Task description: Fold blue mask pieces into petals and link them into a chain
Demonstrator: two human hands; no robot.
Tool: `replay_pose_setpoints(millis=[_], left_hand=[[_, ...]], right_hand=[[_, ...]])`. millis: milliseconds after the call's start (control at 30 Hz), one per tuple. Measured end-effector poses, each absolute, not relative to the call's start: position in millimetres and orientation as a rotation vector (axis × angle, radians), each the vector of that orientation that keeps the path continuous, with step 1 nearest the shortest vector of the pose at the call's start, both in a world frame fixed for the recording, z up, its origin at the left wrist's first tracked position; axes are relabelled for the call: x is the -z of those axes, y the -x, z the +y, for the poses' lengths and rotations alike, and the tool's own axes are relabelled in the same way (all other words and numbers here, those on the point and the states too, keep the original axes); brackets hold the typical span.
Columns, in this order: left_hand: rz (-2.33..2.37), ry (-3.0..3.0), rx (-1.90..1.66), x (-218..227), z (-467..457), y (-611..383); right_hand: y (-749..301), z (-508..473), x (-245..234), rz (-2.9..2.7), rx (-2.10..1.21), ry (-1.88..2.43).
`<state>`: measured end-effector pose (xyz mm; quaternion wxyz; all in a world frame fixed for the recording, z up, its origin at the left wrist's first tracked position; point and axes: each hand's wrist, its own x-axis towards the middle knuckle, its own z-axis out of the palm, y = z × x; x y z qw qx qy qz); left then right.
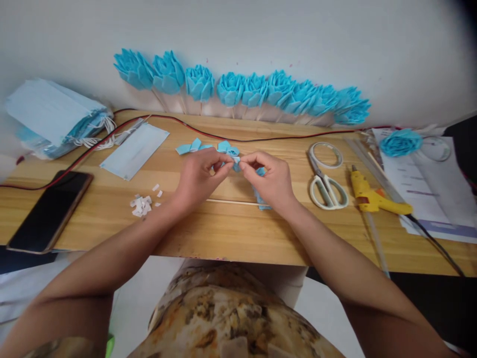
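Observation:
Over the middle of the table, my left hand [201, 173] and my right hand [269, 180] meet fingertip to fingertip. Both are closed in a pinch on a small light-blue fabric piece [236, 162], partly hidden by the fingers. Just behind them lie folded blue pieces [194, 146] and a small curled blue piece [228, 148]. More blue fabric [264, 204] shows under my right hand. A thin wooden stick [238, 202] lies crosswise on the table below both hands.
Blue fabric flowers [231, 89] on sticks lean on the wall. To the right are scissors [325, 181], a tape roll [330, 155], a yellow glue gun [372, 196] and papers [425, 179]. At left are a phone [50, 211], face masks [55, 112], white scraps [140, 205] and a red-black cable [84, 154].

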<state>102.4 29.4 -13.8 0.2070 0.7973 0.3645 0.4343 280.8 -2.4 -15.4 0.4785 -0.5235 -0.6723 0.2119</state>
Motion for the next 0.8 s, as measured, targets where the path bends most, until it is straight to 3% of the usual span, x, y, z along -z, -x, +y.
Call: replay_pose_setpoints(millis=[800], left_hand=[[1.166,-2.088,-1.12,17.1,25.6,-106.3]], right_hand=[[-281.4,-3.6,20.4,-1.908,-0.19,1.227]])
